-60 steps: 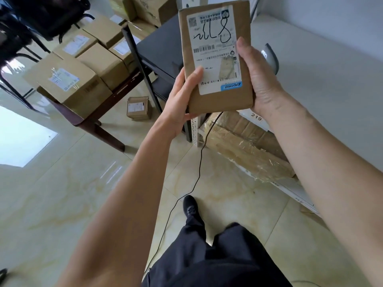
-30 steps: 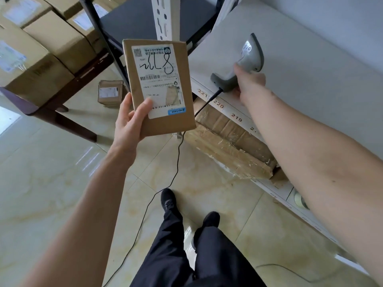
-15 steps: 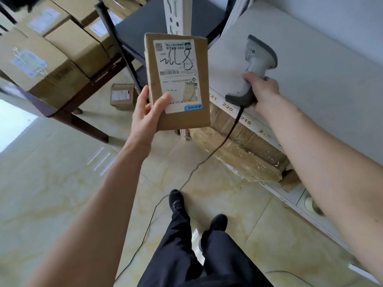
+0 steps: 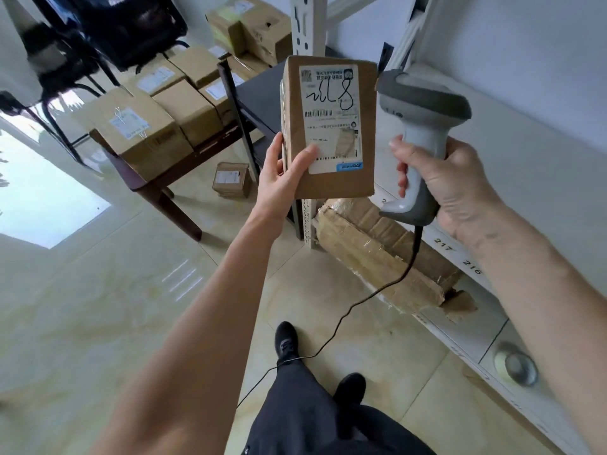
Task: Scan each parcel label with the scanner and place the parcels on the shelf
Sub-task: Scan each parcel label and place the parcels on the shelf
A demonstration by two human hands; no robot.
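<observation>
Parcel (image 4: 330, 126) gripped by left hand (image 4: 282, 178); right hand (image 4: 450, 185) held scanner (image 4: 420, 133) at 3 o'clock. Risk: thumb covered lower barcode, misread likely.

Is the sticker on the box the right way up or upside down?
Upside down. On the parcel in the left hand, the label's printed text and handwritten number read inverted.
</observation>
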